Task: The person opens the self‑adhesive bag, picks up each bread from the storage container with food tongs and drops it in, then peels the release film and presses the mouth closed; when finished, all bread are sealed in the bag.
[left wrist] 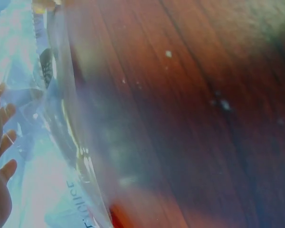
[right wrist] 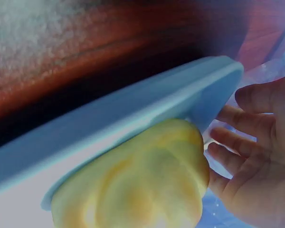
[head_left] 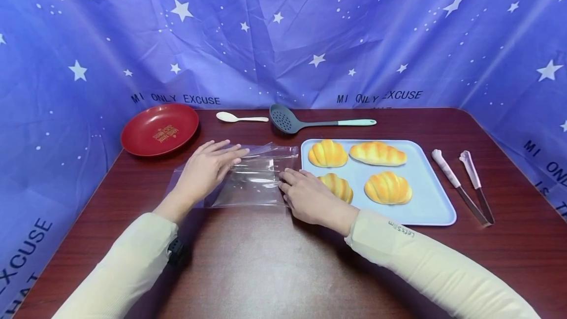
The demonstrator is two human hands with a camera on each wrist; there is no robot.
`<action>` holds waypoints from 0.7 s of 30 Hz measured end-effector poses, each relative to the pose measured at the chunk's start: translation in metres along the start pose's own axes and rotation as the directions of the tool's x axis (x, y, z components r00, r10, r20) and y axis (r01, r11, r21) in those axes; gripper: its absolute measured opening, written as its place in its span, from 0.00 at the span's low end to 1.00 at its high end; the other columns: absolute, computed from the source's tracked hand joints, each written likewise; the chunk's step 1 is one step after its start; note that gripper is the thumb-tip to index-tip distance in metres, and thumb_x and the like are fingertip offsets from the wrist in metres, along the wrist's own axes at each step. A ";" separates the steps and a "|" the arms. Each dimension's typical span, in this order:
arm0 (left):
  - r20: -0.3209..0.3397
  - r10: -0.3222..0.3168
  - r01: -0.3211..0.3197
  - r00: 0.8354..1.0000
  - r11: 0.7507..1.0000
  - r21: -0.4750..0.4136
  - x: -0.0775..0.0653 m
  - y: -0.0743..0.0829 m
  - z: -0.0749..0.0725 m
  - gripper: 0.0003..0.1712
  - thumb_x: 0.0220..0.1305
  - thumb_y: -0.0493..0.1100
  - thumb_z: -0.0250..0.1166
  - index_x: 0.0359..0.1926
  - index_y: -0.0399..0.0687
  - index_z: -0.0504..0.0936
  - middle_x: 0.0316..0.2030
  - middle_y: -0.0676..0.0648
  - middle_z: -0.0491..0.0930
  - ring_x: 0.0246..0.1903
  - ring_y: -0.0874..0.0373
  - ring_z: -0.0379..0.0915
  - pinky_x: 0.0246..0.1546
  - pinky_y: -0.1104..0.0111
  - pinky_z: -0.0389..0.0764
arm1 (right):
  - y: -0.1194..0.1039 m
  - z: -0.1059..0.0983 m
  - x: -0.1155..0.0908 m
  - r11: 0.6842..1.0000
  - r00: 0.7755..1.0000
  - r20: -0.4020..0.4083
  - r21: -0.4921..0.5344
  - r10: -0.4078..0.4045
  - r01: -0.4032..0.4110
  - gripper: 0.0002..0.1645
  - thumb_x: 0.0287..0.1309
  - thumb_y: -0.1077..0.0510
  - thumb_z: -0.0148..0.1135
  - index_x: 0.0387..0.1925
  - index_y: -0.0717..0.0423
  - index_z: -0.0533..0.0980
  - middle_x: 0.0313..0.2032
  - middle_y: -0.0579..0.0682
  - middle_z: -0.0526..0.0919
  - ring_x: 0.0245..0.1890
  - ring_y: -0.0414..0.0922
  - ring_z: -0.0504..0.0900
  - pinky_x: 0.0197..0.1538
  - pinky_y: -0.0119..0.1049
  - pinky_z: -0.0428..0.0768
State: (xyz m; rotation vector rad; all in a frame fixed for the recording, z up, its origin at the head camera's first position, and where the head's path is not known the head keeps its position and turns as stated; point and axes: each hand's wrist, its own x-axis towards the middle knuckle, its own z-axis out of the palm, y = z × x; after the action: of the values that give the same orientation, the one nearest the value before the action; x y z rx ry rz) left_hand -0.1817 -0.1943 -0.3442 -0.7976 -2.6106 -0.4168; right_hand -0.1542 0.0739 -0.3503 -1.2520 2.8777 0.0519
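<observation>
A clear plastic bag (head_left: 248,188) lies flat on the table between the two hands. My left hand (head_left: 208,166) rests over its left part, fingers extended toward the right. At the bag's right edge, my right hand (head_left: 307,196) touches the plastic with relaxed fingers; the palm side (right wrist: 261,161) shows in the right wrist view. Beside that hand is a light blue tray (head_left: 429,206). A roll-shaped bread (head_left: 340,188) on it is partly hidden by the right hand. In the left wrist view, the left fingers (left wrist: 7,142) spread against the shiny plastic.
Also on the tray are two crescent-shaped breads (head_left: 388,188) (head_left: 328,154) and a long loaf (head_left: 377,154). Metal tongs (head_left: 470,191) with pale handles lie to its right. Along the back are a red plate (head_left: 146,132), a white spoon (head_left: 228,117) and a slotted skimmer (head_left: 285,119).
</observation>
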 end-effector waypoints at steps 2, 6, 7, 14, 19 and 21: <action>-0.022 0.002 -0.002 1.000 1.000 -0.002 0.001 0.000 -0.001 0.20 0.68 0.43 0.68 0.61 0.54 0.84 0.57 0.45 0.83 0.63 0.41 0.74 0.70 0.46 0.63 | 0.001 -0.001 0.002 0.999 0.999 0.037 0.039 0.014 -0.015 0.24 0.75 0.56 0.51 0.65 0.63 0.75 0.71 0.60 0.69 0.73 0.57 0.65 0.72 0.53 0.65; -0.060 0.008 -0.009 0.998 1.000 -0.018 0.002 -0.001 -0.003 0.20 0.68 0.42 0.68 0.60 0.53 0.85 0.56 0.44 0.83 0.62 0.41 0.75 0.69 0.46 0.64 | 0.005 -0.001 0.005 0.995 0.997 0.067 0.092 0.029 -0.035 0.22 0.77 0.55 0.48 0.63 0.61 0.74 0.71 0.59 0.70 0.74 0.57 0.64 0.73 0.54 0.64; -0.070 0.012 -0.014 0.997 1.000 -0.020 0.002 -0.001 -0.003 0.20 0.68 0.42 0.68 0.60 0.52 0.85 0.56 0.44 0.84 0.62 0.41 0.75 0.69 0.46 0.64 | 0.005 -0.001 0.006 0.994 0.997 0.073 0.099 0.032 -0.039 0.22 0.77 0.55 0.48 0.63 0.61 0.74 0.70 0.59 0.71 0.73 0.56 0.65 0.72 0.54 0.64; -0.174 0.050 -0.056 0.983 0.998 -0.025 0.006 -0.003 -0.010 0.16 0.66 0.39 0.69 0.55 0.48 0.87 0.51 0.42 0.86 0.58 0.39 0.78 0.65 0.46 0.69 | 0.011 -0.003 0.008 0.988 0.990 0.127 0.139 0.053 -0.071 0.27 0.78 0.52 0.47 0.70 0.58 0.70 0.69 0.58 0.72 0.73 0.54 0.65 0.73 0.53 0.64; -0.174 0.052 -0.058 0.983 0.998 -0.028 0.009 -0.003 -0.015 0.17 0.65 0.38 0.70 0.55 0.48 0.87 0.51 0.43 0.86 0.57 0.39 0.79 0.63 0.47 0.72 | 0.013 -0.004 0.009 0.990 0.990 0.132 0.125 0.040 -0.057 0.26 0.78 0.52 0.48 0.70 0.56 0.72 0.69 0.56 0.73 0.72 0.52 0.67 0.72 0.53 0.64; -0.149 0.052 -0.056 0.987 0.998 -0.026 0.010 -0.003 -0.015 0.18 0.66 0.39 0.69 0.56 0.48 0.87 0.51 0.43 0.86 0.56 0.40 0.79 0.62 0.47 0.72 | 0.013 -0.004 0.009 0.991 0.991 0.126 0.121 0.037 -0.052 0.26 0.77 0.52 0.48 0.69 0.57 0.72 0.68 0.56 0.74 0.72 0.52 0.68 0.72 0.53 0.65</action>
State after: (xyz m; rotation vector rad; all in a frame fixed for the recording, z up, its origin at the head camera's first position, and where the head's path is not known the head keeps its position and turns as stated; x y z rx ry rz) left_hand -0.1869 -0.1978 -0.3269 -0.8131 -2.4449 -0.4818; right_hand -0.1699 0.0760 -0.3463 -1.1221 2.7568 -0.0469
